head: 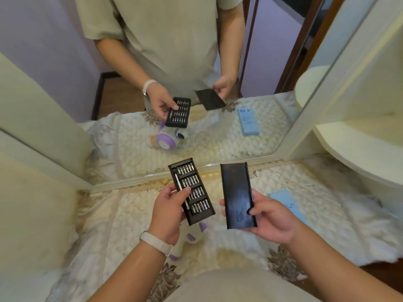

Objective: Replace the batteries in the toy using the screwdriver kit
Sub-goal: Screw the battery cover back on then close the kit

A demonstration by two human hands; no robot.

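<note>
My left hand [169,211] grips a black bit tray [192,191] of the screwdriver kit, thumb across its middle. Rows of silver bits and a slim silver screwdriver handle [179,184] lie in it. My right hand [265,219] holds the kit's dark outer sleeve [237,196], apart from the tray and upright. Below the tray, a white and purple toy [190,237] lies on the quilted cloth, mostly hidden by my left hand and wrist.
A large mirror [250,62] stands right behind the quilted table cover [122,214] and repeats the scene. A light blue box [283,199] lies to the right. A cream rounded shelf [359,153] juts in at the right; a cream panel stands at the left.
</note>
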